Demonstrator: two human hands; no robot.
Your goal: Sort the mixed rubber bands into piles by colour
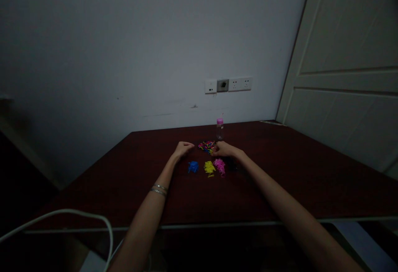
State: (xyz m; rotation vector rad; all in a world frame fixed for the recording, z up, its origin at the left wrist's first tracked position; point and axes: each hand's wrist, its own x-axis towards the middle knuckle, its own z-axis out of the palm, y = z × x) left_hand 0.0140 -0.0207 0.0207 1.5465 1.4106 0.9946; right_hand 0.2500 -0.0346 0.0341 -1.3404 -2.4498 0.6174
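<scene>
A mixed pile of small coloured pieces that look like rubber bands lies between my hands. My right hand is at its right edge, thumb and fingers pinched together; what they hold, if anything, is too small to make out. Just left of the pile, my left hand is low over the table with its fingers pressed together, their contents hidden. Nearer to me are single-colour heaps: a blue heap, a yellow heap, a pink heap and a dark heap beside my right wrist, hard to see.
A clear bottle with a pink lid stands behind the mixed pile. The dark red table reaches back to a pale wall with sockets. A white cable loops over the front left edge. At right is a pale door.
</scene>
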